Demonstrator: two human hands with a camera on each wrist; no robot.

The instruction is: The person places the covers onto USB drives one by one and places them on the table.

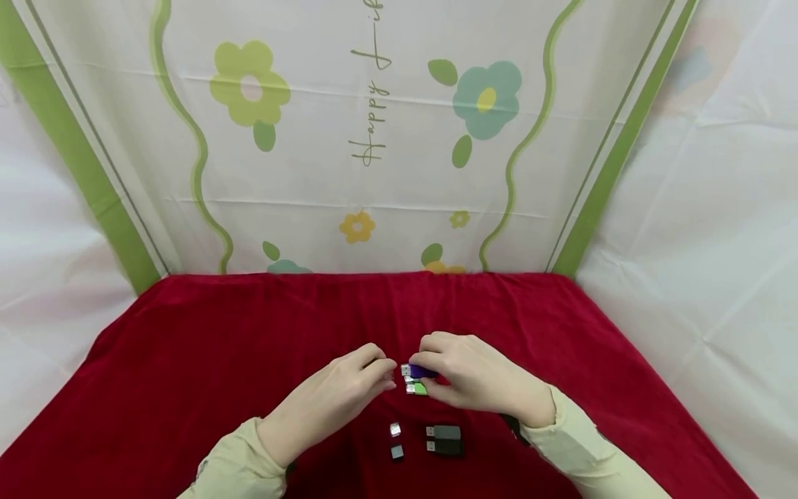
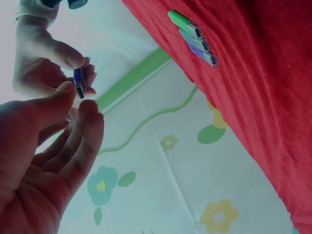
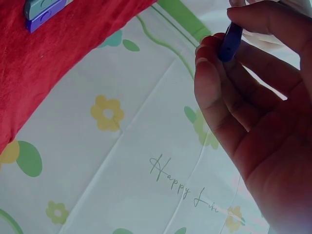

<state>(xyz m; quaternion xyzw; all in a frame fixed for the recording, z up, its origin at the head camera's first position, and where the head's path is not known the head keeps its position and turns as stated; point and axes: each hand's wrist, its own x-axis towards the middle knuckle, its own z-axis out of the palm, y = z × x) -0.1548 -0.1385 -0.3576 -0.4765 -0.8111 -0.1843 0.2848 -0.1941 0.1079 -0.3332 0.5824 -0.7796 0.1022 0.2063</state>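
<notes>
My right hand (image 1: 476,371) pinches a purple-blue USB flash drive (image 3: 230,43) between thumb and fingers, its metal plug pointing toward my left hand (image 1: 343,388). The left thumb and fingertips meet just short of that plug and pinch a small clear cap (image 1: 391,375), mostly hidden by the fingers. On the red cloth beneath lie a green flash drive (image 2: 181,20), a teal one (image 2: 190,38) and a purple one (image 2: 199,50), side by side. In the head view the right hand partly covers this row.
Nearer my body lie two black flash drives (image 1: 447,441) side by side. To their left are a clear cap (image 1: 395,430) and a dark cap (image 1: 397,452). Red cloth (image 1: 249,333) covers the table, and a white flowered curtain (image 1: 399,187) stands behind it.
</notes>
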